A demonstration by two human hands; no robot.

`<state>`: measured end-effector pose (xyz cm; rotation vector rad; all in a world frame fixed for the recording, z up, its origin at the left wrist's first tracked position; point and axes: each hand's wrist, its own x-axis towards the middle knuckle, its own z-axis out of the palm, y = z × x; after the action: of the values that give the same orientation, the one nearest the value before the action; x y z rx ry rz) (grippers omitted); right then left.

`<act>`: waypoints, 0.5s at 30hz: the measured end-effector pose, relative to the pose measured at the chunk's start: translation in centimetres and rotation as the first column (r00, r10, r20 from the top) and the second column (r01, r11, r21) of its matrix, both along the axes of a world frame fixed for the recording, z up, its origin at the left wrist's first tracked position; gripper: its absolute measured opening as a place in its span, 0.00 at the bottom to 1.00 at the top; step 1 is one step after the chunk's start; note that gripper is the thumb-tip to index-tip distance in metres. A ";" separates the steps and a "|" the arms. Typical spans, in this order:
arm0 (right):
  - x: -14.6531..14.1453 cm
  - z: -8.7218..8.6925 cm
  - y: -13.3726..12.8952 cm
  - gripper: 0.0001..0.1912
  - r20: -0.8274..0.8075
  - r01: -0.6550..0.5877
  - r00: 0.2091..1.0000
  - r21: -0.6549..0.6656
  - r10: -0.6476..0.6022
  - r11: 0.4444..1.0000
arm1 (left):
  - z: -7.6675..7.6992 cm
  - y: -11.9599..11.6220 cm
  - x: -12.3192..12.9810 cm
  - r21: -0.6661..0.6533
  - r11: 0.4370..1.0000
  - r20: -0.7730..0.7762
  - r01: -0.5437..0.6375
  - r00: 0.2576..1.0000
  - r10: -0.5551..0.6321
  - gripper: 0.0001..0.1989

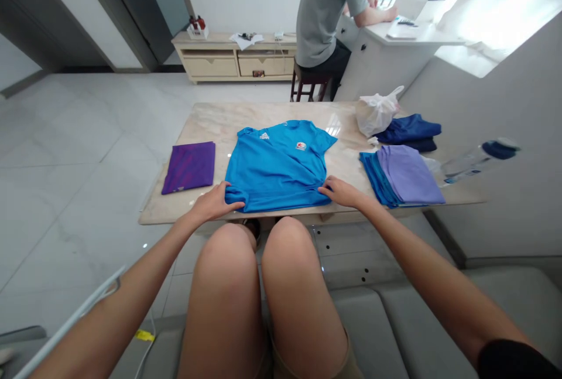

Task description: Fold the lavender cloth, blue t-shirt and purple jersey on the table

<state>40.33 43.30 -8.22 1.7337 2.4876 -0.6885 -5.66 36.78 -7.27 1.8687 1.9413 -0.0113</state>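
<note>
A bright blue T-shirt [276,162] lies spread on the marble-topped table, its collar and sleeves toward the far side and small white logos on the chest. At its near left corner, my left hand [215,201] grips the bunched cloth between thumb and fingers. My right hand [342,191] pinches the near right corner, fingertips partly hidden by the fabric. Left of the shirt is a folded purple garment [189,167]. To the right sits a stack of folded clothes [408,174], lavender on top of blue.
On the table [211,115] stand a white plastic bag [376,112], dark blue clothes [410,130] and a clear bottle [472,162] with a blue cap. Beyond, a person [327,16] in a grey shirt sits on a stool at a white counter [421,36]. A low cabinet [211,62] lines the wall.
</note>
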 end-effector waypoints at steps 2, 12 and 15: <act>-0.8 0.1 -1.0 0.17 0.059 0.015 0.998 0.032 -0.017 0.999 | 0.1 -0.2 0.7 -0.004 1.000 -0.050 -0.026 0.998 0.025 0.50; -4.1 2.7 -5.7 0.25 0.201 -0.037 0.980 0.125 0.012 0.991 | 2.0 -2.3 1.8 0.011 0.997 -0.102 -0.074 0.992 0.074 0.37; -5.2 2.6 -5.6 0.13 0.188 -0.077 0.981 0.162 0.046 0.984 | 2.3 -2.7 1.7 0.023 0.998 -0.077 -0.056 0.995 0.058 0.38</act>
<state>35.10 37.67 -5.65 1.6746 2.5217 -0.3051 -3.92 34.04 -4.96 1.8511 2.0540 -0.0470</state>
